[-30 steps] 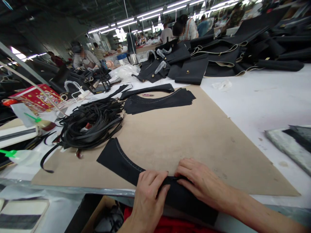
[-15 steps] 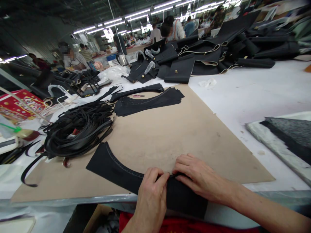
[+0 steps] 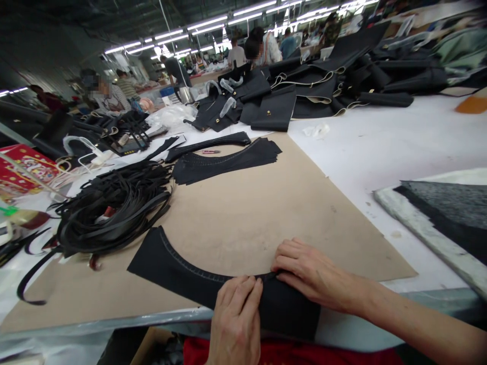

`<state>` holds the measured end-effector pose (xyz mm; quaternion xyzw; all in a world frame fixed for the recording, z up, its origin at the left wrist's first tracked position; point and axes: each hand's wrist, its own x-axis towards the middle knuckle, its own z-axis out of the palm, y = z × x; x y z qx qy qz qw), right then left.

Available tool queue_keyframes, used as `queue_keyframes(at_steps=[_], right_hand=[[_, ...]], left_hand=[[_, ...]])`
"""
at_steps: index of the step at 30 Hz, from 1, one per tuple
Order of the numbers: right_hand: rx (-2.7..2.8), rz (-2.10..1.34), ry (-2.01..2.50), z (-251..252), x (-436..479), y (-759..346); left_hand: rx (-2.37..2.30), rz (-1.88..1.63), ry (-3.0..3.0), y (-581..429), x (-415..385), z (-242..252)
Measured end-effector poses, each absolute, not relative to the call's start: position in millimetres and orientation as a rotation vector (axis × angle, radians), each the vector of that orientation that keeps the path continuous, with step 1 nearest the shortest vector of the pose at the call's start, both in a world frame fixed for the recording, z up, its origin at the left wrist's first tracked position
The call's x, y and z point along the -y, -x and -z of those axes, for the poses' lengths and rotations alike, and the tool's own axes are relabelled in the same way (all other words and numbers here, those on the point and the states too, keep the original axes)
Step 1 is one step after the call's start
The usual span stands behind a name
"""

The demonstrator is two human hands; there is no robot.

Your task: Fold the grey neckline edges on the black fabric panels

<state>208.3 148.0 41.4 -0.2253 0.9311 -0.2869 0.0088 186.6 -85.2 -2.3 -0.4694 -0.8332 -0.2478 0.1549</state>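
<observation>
A black curved panel (image 3: 178, 276), which looks like leather or coated fabric, lies along the near table edge. Its inward-curving edge has a narrow notched, folded strip. My left hand (image 3: 238, 314) is closed, fingers together, with the tips on that edge near the panel's middle. Just to the right, my right hand (image 3: 304, 271) pinches the same edge with bent fingers; part of the edge is hidden beneath them. The panel's right end hangs down over the table edge.
Brown board (image 3: 274, 208) covers the tabletop. A coil of black straps (image 3: 114, 213) lies left. Farther back are stacked black curved panels (image 3: 228, 159) and small red-handled snips (image 3: 210, 152). Black bag pieces (image 3: 274, 106) pile up behind; a slab with dark cloth (image 3: 449, 208) lies right.
My left fingertips have gone from a raised pinch to lying flatter on the curved edge. My right hand stays at about the same place on it. The whole view has shifted slightly.
</observation>
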Motion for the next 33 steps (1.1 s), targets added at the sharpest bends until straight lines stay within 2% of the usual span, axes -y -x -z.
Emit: queue_keyframes(at_steps=[8, 12, 17, 33], right_hand=[[-2.951, 0.828, 0.617, -42.3, -153.1, -211.9], [-2.934, 0.912, 0.571, -40.4, -158.2, -214.2], [-2.929, 0.983, 0.538, -38.4, -164.8, -215.9], [-2.987, 0.892, 0.683, -36.5, -178.9, -222.1]], left_hand=[[2.794, 1.092, 1.144, -178.1, 40.6, -27.4], [2.915, 1.199, 1.162, -176.0, 27.3, -36.9], [2.88, 1.184, 1.174, -177.0, 24.7, -36.4], [2.564, 0.954, 1.361, -196.0, 28.2, -1.0]])
